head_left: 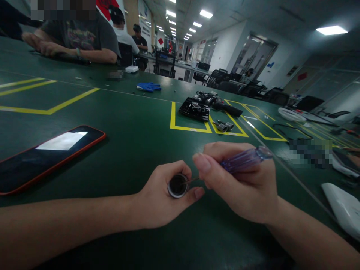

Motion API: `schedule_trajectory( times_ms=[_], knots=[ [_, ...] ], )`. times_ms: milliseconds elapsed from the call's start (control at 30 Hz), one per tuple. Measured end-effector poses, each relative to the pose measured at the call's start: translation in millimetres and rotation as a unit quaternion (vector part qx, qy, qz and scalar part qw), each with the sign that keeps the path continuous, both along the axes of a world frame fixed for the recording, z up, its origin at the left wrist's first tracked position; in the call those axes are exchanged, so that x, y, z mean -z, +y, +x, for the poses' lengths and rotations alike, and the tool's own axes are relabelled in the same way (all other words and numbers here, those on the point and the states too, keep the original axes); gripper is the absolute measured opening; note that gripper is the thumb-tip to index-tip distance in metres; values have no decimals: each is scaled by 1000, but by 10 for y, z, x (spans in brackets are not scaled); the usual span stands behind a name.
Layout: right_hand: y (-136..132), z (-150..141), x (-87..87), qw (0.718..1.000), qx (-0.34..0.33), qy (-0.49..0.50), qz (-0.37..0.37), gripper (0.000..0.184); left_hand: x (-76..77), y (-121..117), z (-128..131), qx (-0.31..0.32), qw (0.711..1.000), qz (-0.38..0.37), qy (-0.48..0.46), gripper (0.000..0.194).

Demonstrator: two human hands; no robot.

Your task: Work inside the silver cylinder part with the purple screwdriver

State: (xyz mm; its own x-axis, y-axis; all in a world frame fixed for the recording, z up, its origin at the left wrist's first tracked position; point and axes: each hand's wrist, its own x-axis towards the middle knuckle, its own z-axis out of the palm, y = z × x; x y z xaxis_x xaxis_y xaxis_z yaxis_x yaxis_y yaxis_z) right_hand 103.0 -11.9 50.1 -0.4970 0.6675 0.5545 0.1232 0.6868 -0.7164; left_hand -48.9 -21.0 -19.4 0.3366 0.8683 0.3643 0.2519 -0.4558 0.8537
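My left hand (161,197) is closed around a small hollow cylinder (170,190) with a silvery rim and a dark inside. Its open end faces up toward me. A screwdriver (243,161) with a clear purple handle is gripped in my right hand (239,187). The thin shaft points left, and its tip reaches into the mouth of the cylinder; whether it touches anything inside I cannot tell. Both hands are just above the green table (126,157), close together.
A phone in a red-edged case (53,157) lies left. Beyond my hands, yellow-taped boxes hold a glossy black pouch (194,108) and several metal cylindrical parts (224,126). Farther off are a blue glove (149,87) and a seated person (81,37). A white object (341,206) sits at right.
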Motion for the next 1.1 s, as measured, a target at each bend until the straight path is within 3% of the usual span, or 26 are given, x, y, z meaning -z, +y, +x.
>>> schedule_trajectory(
  times_ms=[200,333,500,700,933,1100],
  knots=[
    [-24,51,107,999,21,22,-40,28,-7,-8,-1,9,998,2,55,19],
    [-18,62,199,989,31,66,-130,26,9,12,-7,-8,994,43,97,20],
    [38,93,390,945,28,148,-291,26,11,34,-28,-17,990,103,96,18],
    [76,97,449,896,35,196,-397,29,-2,51,-33,-38,986,115,112,17],
    [71,118,433,915,44,168,-363,29,31,60,-34,-43,979,149,135,17],
    [6,99,375,960,58,137,-237,25,21,58,-29,-50,977,137,154,18]
  ],
)
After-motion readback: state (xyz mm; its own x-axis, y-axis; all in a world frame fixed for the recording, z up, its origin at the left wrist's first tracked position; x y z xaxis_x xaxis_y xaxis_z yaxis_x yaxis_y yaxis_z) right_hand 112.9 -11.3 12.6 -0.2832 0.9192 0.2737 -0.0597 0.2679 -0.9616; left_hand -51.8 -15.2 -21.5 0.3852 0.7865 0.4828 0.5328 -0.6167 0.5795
